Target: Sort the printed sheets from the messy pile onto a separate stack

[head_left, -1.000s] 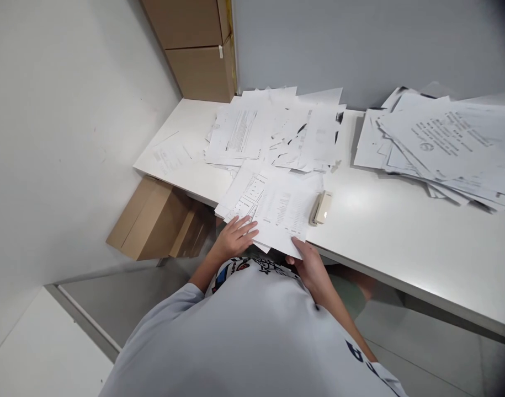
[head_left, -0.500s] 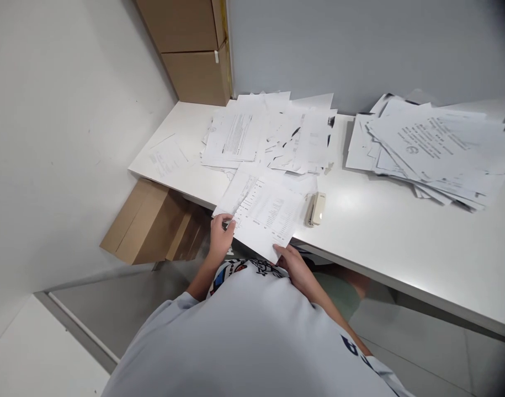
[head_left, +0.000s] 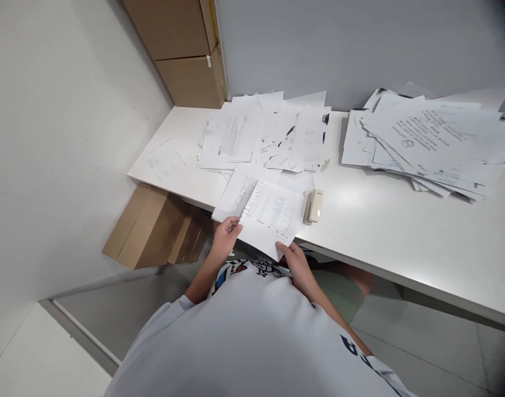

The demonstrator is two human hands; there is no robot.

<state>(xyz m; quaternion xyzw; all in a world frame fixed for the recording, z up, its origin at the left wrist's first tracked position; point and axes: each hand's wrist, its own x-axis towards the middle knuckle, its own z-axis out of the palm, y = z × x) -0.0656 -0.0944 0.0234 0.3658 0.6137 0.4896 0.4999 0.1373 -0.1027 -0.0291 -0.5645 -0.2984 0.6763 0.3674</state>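
Note:
My left hand (head_left: 224, 238) pinches the near left corner of a small stack of printed sheets (head_left: 265, 212) that hangs over the front edge of the white table (head_left: 384, 231). My right hand (head_left: 297, 266) grips the stack's near right corner from below, thumb on top. A beige stapler (head_left: 313, 206) lies on the table just right of the stack, apart from both hands.
A loose spread of papers (head_left: 264, 132) covers the table behind the stack, and a bigger pile (head_left: 426, 143) lies at the right. Cardboard boxes (head_left: 181, 49) stand in the far corner; flat cartons (head_left: 153, 226) lean under the table at the left. A white wall runs along the left.
My left hand went from lying flat on the sheets to pinching their corner. The stack has been gathered and lifted a little at its near edge.

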